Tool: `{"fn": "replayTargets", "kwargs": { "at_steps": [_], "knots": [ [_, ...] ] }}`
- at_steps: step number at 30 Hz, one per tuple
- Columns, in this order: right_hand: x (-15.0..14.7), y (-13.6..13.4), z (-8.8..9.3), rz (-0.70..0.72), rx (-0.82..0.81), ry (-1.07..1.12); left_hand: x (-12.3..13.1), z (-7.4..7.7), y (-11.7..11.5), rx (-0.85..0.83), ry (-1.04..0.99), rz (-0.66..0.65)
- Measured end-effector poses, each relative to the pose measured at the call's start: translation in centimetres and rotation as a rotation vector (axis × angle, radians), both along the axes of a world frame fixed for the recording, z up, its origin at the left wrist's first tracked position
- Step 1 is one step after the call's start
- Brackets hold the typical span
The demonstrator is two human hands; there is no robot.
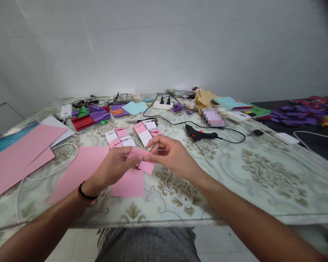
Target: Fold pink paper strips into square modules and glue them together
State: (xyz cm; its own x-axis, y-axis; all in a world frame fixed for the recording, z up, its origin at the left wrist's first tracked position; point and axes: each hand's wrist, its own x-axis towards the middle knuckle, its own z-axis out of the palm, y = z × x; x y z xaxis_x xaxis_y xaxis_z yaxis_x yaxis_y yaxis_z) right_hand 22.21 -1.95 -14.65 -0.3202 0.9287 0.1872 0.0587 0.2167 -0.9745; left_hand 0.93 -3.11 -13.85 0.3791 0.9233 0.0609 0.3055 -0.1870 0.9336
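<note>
A small piece of pink paper (147, 166) is pinched between both hands above the front middle of the table. My left hand (117, 160) grips its left side, thumb on top. My right hand (171, 154) holds its upper right edge between thumb and fingertips. Below them lie a pink paper square (128, 183) and a larger pink sheet (79, 167), partly covered by my left hand and forearm. Just beyond the hands rest two groups of folded pink and white paper pieces, one to the left (120, 137) and one to the right (144, 134).
Large pink sheets (24, 153) lie at left beside a white cable (71, 162). A black glue gun (199, 134) with its cord lies right of centre. A white power strip (163, 105), purple folded papers (98, 113) and coloured paper stacks (232, 103) line the back.
</note>
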Motion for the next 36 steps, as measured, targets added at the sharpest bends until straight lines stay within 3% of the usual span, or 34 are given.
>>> {"fn": "replayTargets", "kwargs": {
  "at_steps": [12,19,30,36],
  "knots": [
    [-0.1,0.2,-0.3,0.058,0.022,-0.080,-0.4,-0.6,-0.1,0.071,0.139,0.034],
    [-0.2,0.0,-0.1,-0.026,0.083,-0.119,-0.2,-1.2,0.2,-0.125,-0.060,-0.054],
    [-0.3,0.1,-0.3,-0.075,0.114,-0.110,0.2,-1.2,0.3,-0.177,-0.149,-0.059],
    [-0.1,0.0,-0.2,0.015,0.059,-0.069,0.4,0.0,0.0,-0.067,-0.196,0.093]
  ]
}}
